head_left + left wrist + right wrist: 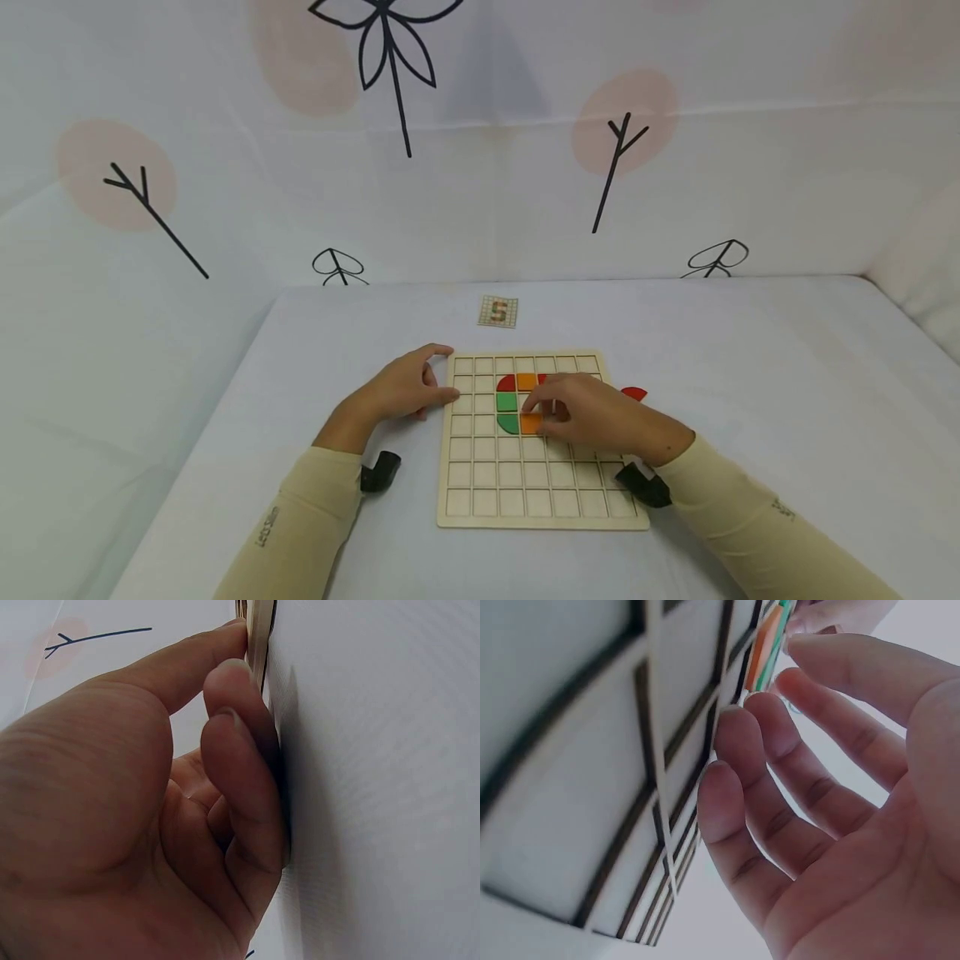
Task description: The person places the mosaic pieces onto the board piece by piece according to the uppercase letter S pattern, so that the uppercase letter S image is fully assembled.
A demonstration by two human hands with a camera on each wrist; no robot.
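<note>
A pale wooden grid board [483, 475] lies flat on the table, bearing red, orange and green tiles in its upper middle cells. My left hand [405, 385] rests at the board's left side, its thumb on the edge and its index finger near the far left corner. In the left wrist view, the thumb [206, 656] reaches the board's rim. Over the tiles, my right hand [600, 412] has thumb and index fingertips at an orange square tile [530, 423]. Beside it lie a green quarter-round tile [508, 423] and a green square tile [507, 402]. My right hand covers some cells.
A small pattern card [498, 311] with a coloured figure on a grid lies beyond the board. One loose red rounded tile [634, 392] shows past the right hand, off the board's right edge. A white patterned cloth [487, 200] hangs behind the table.
</note>
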